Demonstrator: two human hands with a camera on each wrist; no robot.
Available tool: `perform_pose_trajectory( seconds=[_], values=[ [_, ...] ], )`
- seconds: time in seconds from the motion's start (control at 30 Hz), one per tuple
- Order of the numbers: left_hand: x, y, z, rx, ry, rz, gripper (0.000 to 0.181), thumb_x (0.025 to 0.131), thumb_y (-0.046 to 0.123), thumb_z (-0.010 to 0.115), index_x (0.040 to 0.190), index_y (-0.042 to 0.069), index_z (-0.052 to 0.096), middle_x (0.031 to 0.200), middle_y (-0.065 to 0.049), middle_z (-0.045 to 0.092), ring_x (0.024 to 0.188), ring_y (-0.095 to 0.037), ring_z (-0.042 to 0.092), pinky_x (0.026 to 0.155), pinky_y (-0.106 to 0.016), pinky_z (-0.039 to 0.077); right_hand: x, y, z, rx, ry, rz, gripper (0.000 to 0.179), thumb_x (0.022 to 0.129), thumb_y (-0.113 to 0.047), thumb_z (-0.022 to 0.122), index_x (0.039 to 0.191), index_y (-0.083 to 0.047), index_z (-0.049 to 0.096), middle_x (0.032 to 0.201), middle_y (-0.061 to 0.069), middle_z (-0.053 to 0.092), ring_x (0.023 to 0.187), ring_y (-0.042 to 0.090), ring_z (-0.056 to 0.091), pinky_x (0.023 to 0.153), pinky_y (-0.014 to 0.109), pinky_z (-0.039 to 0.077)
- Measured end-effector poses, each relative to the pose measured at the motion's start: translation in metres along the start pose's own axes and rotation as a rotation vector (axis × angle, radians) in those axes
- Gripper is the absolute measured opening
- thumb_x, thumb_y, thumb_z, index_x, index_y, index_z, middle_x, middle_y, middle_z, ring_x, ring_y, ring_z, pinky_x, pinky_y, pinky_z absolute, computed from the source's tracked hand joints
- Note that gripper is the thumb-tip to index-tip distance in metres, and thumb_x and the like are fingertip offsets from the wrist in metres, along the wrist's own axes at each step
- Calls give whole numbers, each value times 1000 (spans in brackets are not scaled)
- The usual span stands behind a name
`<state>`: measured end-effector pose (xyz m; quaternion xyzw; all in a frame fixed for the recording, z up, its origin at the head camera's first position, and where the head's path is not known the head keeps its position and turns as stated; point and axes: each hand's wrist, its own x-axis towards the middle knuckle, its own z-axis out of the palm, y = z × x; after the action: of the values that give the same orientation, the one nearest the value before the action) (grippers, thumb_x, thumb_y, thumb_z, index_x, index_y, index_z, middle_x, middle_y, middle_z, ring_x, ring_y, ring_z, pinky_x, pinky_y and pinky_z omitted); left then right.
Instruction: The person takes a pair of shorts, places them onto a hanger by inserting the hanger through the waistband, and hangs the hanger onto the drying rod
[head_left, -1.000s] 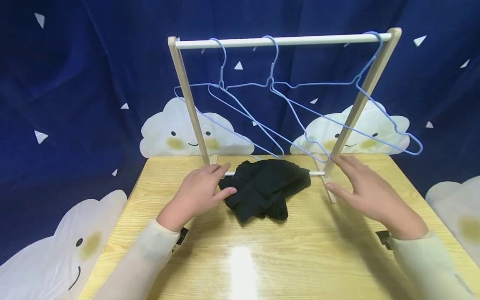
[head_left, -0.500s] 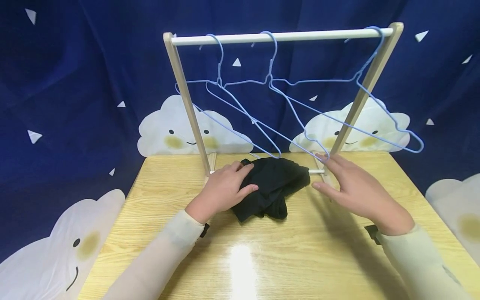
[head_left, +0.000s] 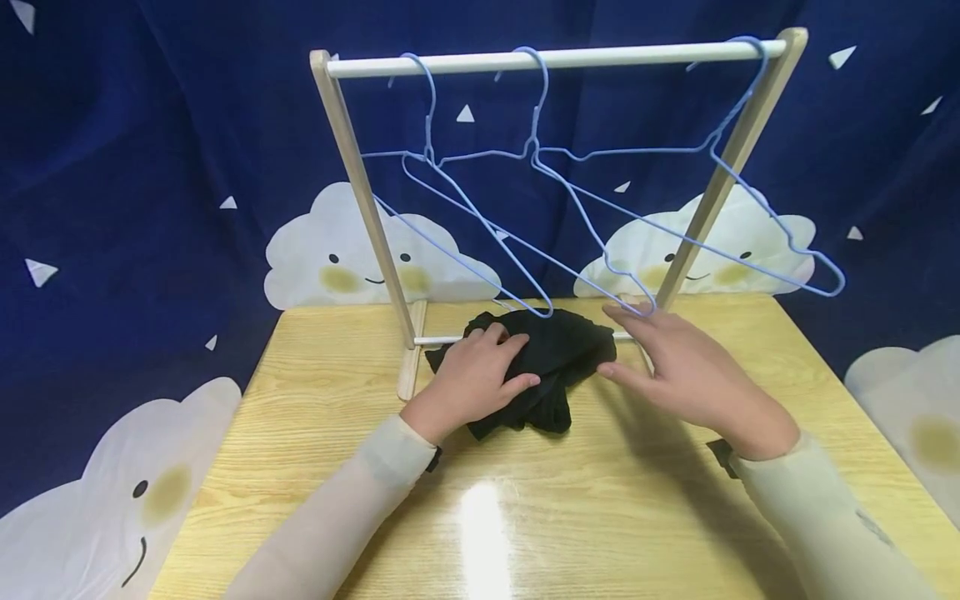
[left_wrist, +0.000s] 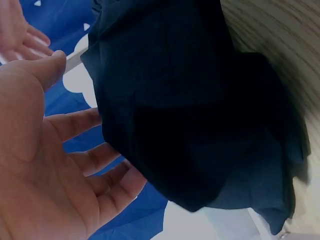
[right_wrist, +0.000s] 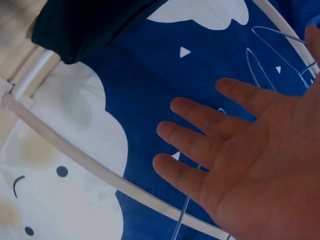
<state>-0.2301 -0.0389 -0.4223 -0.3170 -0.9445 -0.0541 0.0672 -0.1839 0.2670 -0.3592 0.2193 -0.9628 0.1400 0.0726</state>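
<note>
"Where did we find the crumpled black cloth [head_left: 566, 350]?"

"We saw it heaped on the pale wood-grain table [head_left: 600, 517], hiding the middle of the low white crossbar [head_left: 438, 340] of the light wooden rack [head_left: 365, 200]."

"And the bare left hand [head_left: 476, 383]?"

"It lay at the left part of the cloth, unclenched, thumb apart from the fingers. In the left wrist view we saw its fingertips at the fabric's edge; we could not tell whether they pressed on it."

"Did we see the bare right hand [head_left: 682, 371] holding anything?"

"No, its fingers were extended and spread, near the cloth's right end, and the right wrist view showed them apart from it. In the head view a hanger's lower corner overlapped the fingers, but we could not tell whether they touched."

"Which hangers were those?"

"Three blue wire hangers [head_left: 535, 125], hooked over the white top rail [head_left: 637, 57]. Behind the rack we had a navy backdrop [head_left: 187, 100] printed with smiling white clouds [head_left: 360, 229]."
</note>
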Motion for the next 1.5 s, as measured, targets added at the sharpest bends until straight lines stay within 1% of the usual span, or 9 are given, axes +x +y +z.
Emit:
perform_pose_trajectory(
  seconds=[0.2,0.47,0.67,0.77,0.87,1.0,1.13,1.3,1.5],
  values=[
    [3,6,5,34,3,2,74,105,70,55,158,18,58,140,-13,65,114,-31,66,96,-45,62,2,-5,0,-3,2,-18,85,101,-66,66,168,-20,44,167,11,51,155,40,47,122,64,41],
    [6,12,10,61,6,-4,66,104,61,64,154,18,62,134,-11,68,107,-29,70,88,-43,63,3,-6,3,-3,-7,-23,84,101,-65,66,167,-18,44,168,10,50,156,40,45,123,64,40],
    [7,12,15,43,0,-15,58,105,53,68,150,18,65,132,-10,70,106,-28,71,86,-44,65,3,-7,6,-7,-7,-27,83,101,-63,68,166,-15,47,168,10,49,155,41,46,124,63,40],
    [8,12,17,28,-3,-9,51,105,47,71,144,15,69,128,-9,70,106,-26,71,85,-42,65,2,-8,7,-8,-10,-25,81,101,-62,68,165,-15,48,168,11,49,155,42,46,123,64,39],
    [8,12,18,17,9,4,38,104,38,75,133,14,75,118,-7,70,102,-23,72,82,-40,66,2,-8,8,-10,-14,-23,81,102,-62,68,164,-14,49,168,12,49,156,42,45,123,65,39],
    [7,11,17,-4,50,23,18,102,26,78,117,16,80,104,-4,69,94,-20,74,77,-38,66,2,-8,10,-14,-14,-23,81,102,-63,66,164,-14,49,167,12,50,156,42,45,123,64,39],
    [6,11,15,-36,108,41,10,103,18,75,109,16,83,96,-3,69,87,-19,74,74,-37,65,1,-6,11,-23,-16,-19,82,102,-64,65,164,-14,49,167,13,50,155,43,46,123,64,39],
    [6,10,9,-38,185,59,16,104,13,72,112,14,85,97,-5,73,88,-18,75,76,-33,65,-1,-4,13,-23,-16,-21,82,102,-64,66,164,-13,50,166,14,50,156,42,45,124,64,39],
    [3,12,-4,-86,249,66,20,104,11,71,118,10,84,104,-7,75,93,-19,77,80,-33,65,0,-3,13,-19,-12,-41,83,100,-63,70,163,-13,50,165,14,51,156,42,44,123,63,40]
  ],
)
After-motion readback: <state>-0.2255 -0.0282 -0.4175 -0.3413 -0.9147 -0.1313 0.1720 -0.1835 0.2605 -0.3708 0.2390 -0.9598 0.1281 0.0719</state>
